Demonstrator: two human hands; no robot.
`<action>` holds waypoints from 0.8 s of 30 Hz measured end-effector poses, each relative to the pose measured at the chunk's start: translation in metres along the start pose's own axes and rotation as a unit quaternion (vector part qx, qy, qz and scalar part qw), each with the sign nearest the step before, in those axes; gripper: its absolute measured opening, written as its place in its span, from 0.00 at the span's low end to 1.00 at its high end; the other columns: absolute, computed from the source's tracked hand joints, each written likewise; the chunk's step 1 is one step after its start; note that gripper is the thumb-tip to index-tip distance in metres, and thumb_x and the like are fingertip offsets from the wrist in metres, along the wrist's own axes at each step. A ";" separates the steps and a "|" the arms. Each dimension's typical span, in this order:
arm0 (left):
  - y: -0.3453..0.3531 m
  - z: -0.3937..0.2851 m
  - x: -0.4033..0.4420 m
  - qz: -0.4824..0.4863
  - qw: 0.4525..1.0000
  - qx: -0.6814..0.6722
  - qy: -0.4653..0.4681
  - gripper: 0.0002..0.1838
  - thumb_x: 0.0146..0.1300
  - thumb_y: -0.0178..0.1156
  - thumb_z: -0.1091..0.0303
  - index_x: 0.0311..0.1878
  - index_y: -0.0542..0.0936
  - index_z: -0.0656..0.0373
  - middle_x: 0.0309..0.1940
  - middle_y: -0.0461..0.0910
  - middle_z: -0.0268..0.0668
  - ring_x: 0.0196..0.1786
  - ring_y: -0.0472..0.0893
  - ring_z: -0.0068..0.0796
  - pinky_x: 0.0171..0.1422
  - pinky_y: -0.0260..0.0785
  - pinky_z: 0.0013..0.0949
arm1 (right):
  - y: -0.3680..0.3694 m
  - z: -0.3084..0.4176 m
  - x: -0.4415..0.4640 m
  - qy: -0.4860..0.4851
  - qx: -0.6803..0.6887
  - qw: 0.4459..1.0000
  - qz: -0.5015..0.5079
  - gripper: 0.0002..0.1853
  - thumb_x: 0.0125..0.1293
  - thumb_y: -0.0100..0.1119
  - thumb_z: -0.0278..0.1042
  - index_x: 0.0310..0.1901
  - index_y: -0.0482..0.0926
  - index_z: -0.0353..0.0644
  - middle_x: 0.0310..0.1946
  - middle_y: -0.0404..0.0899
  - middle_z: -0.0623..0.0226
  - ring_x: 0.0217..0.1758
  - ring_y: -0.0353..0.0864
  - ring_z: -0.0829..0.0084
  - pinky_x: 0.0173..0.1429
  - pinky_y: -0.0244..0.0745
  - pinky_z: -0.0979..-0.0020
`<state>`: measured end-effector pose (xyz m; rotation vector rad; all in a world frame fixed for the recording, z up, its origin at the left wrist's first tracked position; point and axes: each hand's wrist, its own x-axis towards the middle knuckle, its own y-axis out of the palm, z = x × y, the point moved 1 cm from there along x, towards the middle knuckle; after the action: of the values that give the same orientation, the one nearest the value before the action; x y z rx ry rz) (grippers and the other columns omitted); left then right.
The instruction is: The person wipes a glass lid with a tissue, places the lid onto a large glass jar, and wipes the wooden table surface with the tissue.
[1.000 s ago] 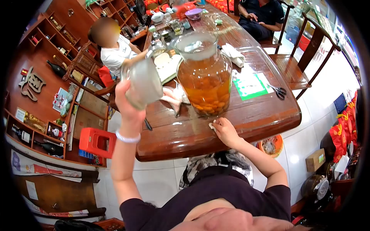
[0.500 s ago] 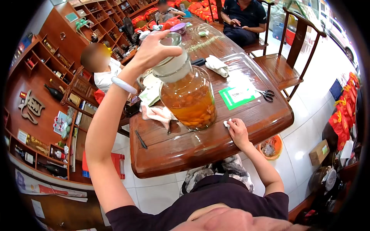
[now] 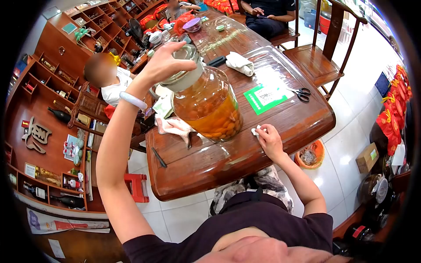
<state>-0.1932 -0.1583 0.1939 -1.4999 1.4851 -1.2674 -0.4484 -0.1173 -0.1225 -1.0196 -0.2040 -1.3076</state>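
Observation:
A large glass jar [image 3: 209,103] stands on the wooden table, holding amber liquid with orange-brown pieces settled low in it. My left hand [image 3: 164,63] arches over its glass lid [image 3: 186,52], thumb on one side and fingers on the other; the far fingertips are partly hidden. A pale bangle circles that wrist. Beside the jar, near the table's front edge, my right hand [image 3: 271,142] pinches a crumpled white tissue [image 3: 258,130] against the tabletop. A pinkish cloth [image 3: 173,127] lies left of the jar, and a dark, thin tool [image 3: 158,157] lies in front of it.
On the table [image 3: 302,131] lie a green card [image 3: 265,98], black scissors [image 3: 301,94] and a folded white cloth [image 3: 240,63]. One person [image 3: 112,81] sits at left, another [image 3: 269,17] at the far right. An orange bin [image 3: 310,154] stands below the right edge.
The view has shifted slightly. My left hand and the jar's top appear a little lower and further left. My right hand stays at the same spot with the tissue.

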 end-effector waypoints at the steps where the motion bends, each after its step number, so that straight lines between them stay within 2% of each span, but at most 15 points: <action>1: 0.002 0.001 0.000 -0.001 1.000 -0.008 -0.007 0.47 0.37 0.63 0.45 0.59 0.65 0.67 0.60 0.60 0.52 0.63 0.61 0.43 0.65 0.54 0.35 | 0.000 0.001 0.001 -0.001 -0.005 1.000 -0.005 0.12 0.49 0.55 0.20 0.38 0.76 0.41 0.33 0.71 0.60 0.37 0.71 0.60 0.42 0.68 0.64; 2: 0.002 0.001 -0.001 0.012 1.000 0.004 -0.004 0.49 0.39 0.62 0.41 0.61 0.62 0.66 0.62 0.58 0.52 0.65 0.57 0.43 0.66 0.51 0.38 | -0.001 0.001 0.001 0.001 -0.004 1.000 -0.006 0.12 0.49 0.55 0.20 0.38 0.76 0.41 0.33 0.71 0.60 0.37 0.71 0.60 0.42 0.68 0.64; 5: 0.004 -0.001 -0.004 0.014 1.000 0.022 -0.003 0.50 0.42 0.58 0.37 0.63 0.60 0.65 0.63 0.56 0.52 0.66 0.55 0.44 0.67 0.49 0.38 | 0.002 0.008 0.002 -0.004 -0.024 1.000 -0.005 0.13 0.49 0.56 0.21 0.38 0.76 0.42 0.34 0.71 0.60 0.37 0.71 0.60 0.42 0.68 0.64; 9: 0.009 0.004 -0.005 -0.003 0.999 0.042 0.002 0.51 0.45 0.54 0.33 0.64 0.58 0.65 0.64 0.55 0.52 0.67 0.54 0.45 0.68 0.48 0.38 | 0.013 0.032 0.003 0.000 0.015 0.999 0.045 0.15 0.49 0.57 0.22 0.41 0.75 0.40 0.34 0.72 0.58 0.38 0.71 0.59 0.43 0.68 0.62; 10: 0.009 0.003 -0.003 -0.001 0.999 0.042 -0.003 0.51 0.46 0.52 0.32 0.64 0.57 0.65 0.64 0.54 0.52 0.67 0.53 0.45 0.68 0.47 0.38 | 0.018 0.038 0.002 -0.024 0.040 0.997 0.058 0.16 0.47 0.57 0.21 0.42 0.74 0.38 0.34 0.72 0.59 0.39 0.71 0.58 0.44 0.68 0.62; 12: 0.008 0.000 -0.002 0.010 0.998 0.055 -0.014 0.51 0.47 0.50 0.31 0.64 0.57 0.65 0.65 0.53 0.51 0.68 0.52 0.44 0.69 0.46 0.37 | 0.029 0.050 -0.003 -0.064 0.056 0.994 0.071 0.13 0.46 0.56 0.19 0.37 0.76 0.38 0.34 0.72 0.61 0.38 0.70 0.60 0.43 0.68 0.63; 16: 0.005 -0.005 -0.005 0.015 0.999 0.039 -0.012 0.49 0.48 0.51 0.33 0.64 0.58 0.64 0.64 0.54 0.52 0.68 0.53 0.44 0.69 0.46 0.39 | 0.032 0.045 -0.009 -0.088 0.042 0.992 0.080 0.09 0.45 0.54 0.19 0.31 0.77 0.39 0.34 0.71 0.63 0.39 0.70 0.62 0.43 0.67 0.65; 17: 0.007 0.005 0.001 0.016 0.999 0.036 -0.014 0.48 0.48 0.52 0.34 0.63 0.59 0.64 0.64 0.55 0.51 0.67 0.54 0.44 0.69 0.46 0.39 | 0.026 0.040 -0.011 -0.066 0.023 0.995 0.075 0.09 0.45 0.54 0.19 0.31 0.77 0.39 0.34 0.71 0.63 0.39 0.70 0.62 0.43 0.67 0.65; 19: 0.004 -0.004 -0.002 0.026 0.999 0.019 -0.011 0.46 0.49 0.53 0.37 0.63 0.60 0.64 0.64 0.56 0.50 0.66 0.57 0.43 0.67 0.50 0.37 | 0.010 0.027 -0.013 -0.067 -0.008 0.995 0.076 0.09 0.47 0.55 0.20 0.32 0.77 0.41 0.34 0.71 0.64 0.39 0.70 0.61 0.43 0.67 0.65; 20: 0.003 -0.006 -0.001 0.031 0.999 0.029 -0.016 0.45 0.49 0.54 0.38 0.63 0.61 0.63 0.63 0.57 0.49 0.66 0.58 0.42 0.66 0.52 0.37 | 0.001 0.016 -0.016 -0.055 -0.010 0.997 0.055 0.09 0.47 0.54 0.20 0.32 0.77 0.41 0.34 0.71 0.64 0.39 0.71 0.61 0.43 0.66 0.65; 24: 0.006 0.004 0.004 0.038 0.999 0.020 -0.013 0.44 0.49 0.53 0.38 0.63 0.61 0.63 0.63 0.57 0.49 0.67 0.54 0.44 0.68 0.47 0.37 | -0.051 -0.028 -0.017 0.021 -0.134 0.990 -0.036 0.05 0.51 0.56 0.22 0.30 0.79 0.40 0.33 0.74 0.62 0.39 0.73 0.62 0.44 0.67 0.65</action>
<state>-0.1916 -0.1638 0.1874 -1.4163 1.4767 -1.2213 -0.5091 -0.1211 -0.1236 -1.2192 -0.0317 -1.4481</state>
